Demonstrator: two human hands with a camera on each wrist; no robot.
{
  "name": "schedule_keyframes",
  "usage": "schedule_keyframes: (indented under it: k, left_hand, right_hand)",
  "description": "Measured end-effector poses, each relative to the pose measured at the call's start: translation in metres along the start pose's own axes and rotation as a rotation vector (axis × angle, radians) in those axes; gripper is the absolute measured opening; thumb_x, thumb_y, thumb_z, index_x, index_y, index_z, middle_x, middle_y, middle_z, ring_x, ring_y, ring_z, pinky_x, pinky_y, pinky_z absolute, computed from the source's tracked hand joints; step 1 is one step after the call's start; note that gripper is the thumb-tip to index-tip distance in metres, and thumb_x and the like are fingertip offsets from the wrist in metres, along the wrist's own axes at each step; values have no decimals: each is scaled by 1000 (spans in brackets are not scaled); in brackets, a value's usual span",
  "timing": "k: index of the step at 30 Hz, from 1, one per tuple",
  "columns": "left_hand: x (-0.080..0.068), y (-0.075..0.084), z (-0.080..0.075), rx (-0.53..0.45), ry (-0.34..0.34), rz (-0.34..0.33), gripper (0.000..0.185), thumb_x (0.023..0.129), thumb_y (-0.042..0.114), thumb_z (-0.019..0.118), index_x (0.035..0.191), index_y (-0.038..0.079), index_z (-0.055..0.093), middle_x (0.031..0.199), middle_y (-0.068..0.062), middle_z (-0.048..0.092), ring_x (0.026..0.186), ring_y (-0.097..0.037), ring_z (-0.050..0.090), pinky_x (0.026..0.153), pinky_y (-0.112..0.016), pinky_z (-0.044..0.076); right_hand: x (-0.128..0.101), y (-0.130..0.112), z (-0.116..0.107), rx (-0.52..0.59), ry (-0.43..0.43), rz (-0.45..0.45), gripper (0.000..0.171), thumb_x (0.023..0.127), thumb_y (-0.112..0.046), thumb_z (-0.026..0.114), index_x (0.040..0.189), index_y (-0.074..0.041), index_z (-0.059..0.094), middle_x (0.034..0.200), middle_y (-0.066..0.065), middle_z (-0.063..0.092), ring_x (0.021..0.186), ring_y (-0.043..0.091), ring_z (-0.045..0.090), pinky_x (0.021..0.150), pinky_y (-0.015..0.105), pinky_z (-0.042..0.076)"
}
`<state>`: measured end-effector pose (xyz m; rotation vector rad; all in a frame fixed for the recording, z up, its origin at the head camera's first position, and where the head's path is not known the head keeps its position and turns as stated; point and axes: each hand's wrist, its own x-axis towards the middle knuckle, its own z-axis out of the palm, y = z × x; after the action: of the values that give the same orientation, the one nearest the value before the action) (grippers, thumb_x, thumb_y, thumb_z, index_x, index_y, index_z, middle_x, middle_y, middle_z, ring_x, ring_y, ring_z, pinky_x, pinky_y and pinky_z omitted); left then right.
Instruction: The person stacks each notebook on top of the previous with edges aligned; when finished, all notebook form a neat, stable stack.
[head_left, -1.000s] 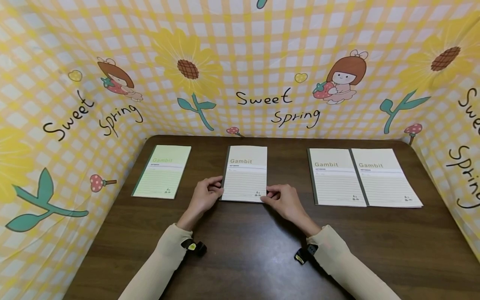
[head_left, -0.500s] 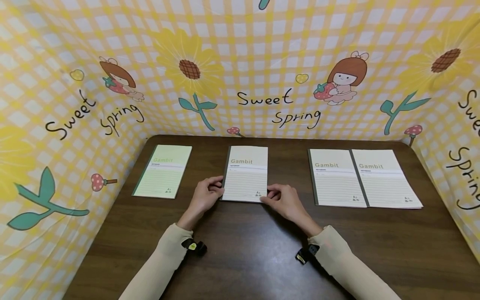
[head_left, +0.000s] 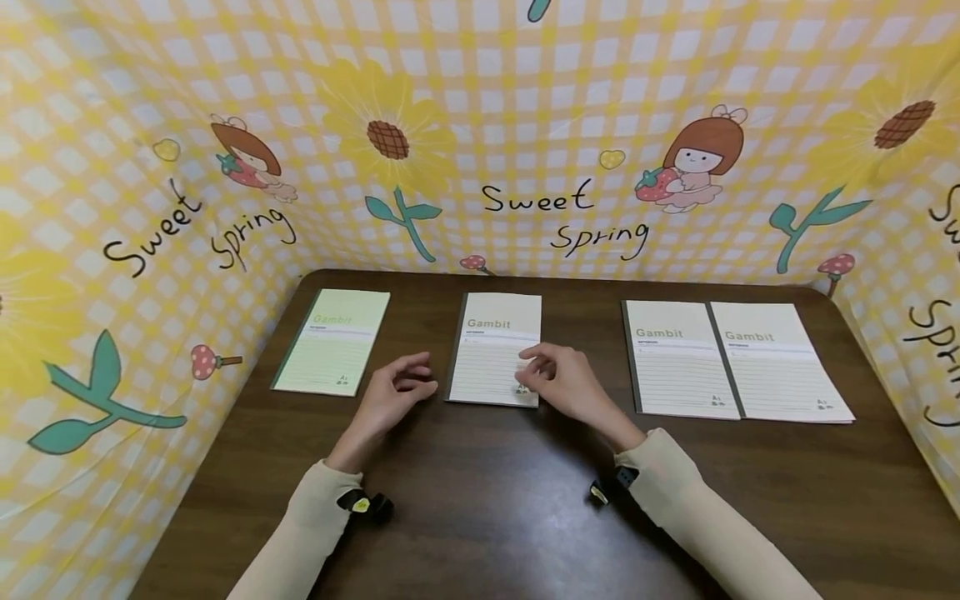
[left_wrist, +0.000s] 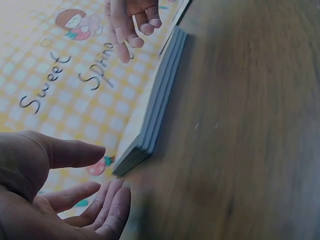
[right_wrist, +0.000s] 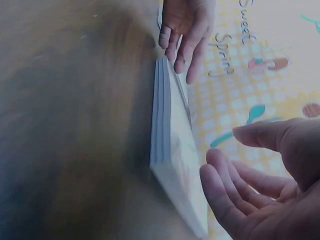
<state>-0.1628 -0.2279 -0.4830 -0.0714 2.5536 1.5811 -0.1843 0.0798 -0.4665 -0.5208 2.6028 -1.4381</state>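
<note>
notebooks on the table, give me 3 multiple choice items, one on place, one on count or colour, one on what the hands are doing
1. Where does the green notebook lie?
A. far left of the row
B. far right of the row
C. under the right hand

2. How many stacks or single notebooks bear a "Gambit" cover in the head view?
A. two
B. four
C. six

3. What is the state of the hands?
A. both grip the middle stack
B. both are open and hold nothing
C. the left lifts a notebook

Answers:
1. A, the green notebook is leftmost on the table.
2. B, there are the green one, the middle stack and two notebooks on the right.
3. B, the left hand is beside the stack and the right hand is over its near corner, fingers relaxed, gripping nothing.
</note>
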Motion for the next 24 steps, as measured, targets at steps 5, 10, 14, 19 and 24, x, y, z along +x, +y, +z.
schedule_keyframes:
  k: [5, 10, 14, 19, 24]
  left_hand:
    - [-12, -4, -25, 27, 13, 43, 59, 100, 14, 71, 153, 4, 50, 137, -25, 64, 120, -40, 69, 94, -33, 59]
    - [-24, -14, -51, 98, 76, 76, 54, 102, 17, 69, 151, 4, 53, 135, -25, 66, 118, -41, 70, 83, -18, 56]
    - [-32, -26, -75, 300, 184, 167, 45, 101, 18, 70, 143, 2, 61, 127, -26, 68, 110, -42, 71, 83, -35, 62]
    - [-42, -46, -105, 571, 247, 246, 45, 100, 17, 70, 139, -4, 62, 132, -33, 61, 119, -51, 61, 97, -66, 50]
    - [-47, -61, -125, 656, 182, 165, 55, 101, 22, 71, 144, -8, 55, 151, -41, 45, 137, -63, 42, 110, -76, 34]
  right_hand:
    - [15, -18, 18, 3, -114, -65, 31, 99, -23, 72, 124, -5, 73, 99, 7, 78, 80, 14, 71, 75, 31, 59]
    - [29, -39, 42, -23, -242, -194, 27, 100, -17, 69, 122, -2, 73, 98, 9, 78, 82, 17, 73, 78, 25, 59]
    - [38, -56, 60, -39, -391, -284, 31, 102, -16, 68, 128, 0, 70, 105, 11, 77, 90, 20, 74, 82, 21, 58]
    - [51, -71, 88, -158, -531, -369, 40, 103, -24, 67, 137, -2, 65, 125, 13, 73, 106, 20, 72, 90, 25, 57]
    - [58, -80, 119, -316, -605, -370, 55, 105, -36, 63, 152, -9, 52, 148, 10, 58, 131, 23, 61, 110, 34, 51]
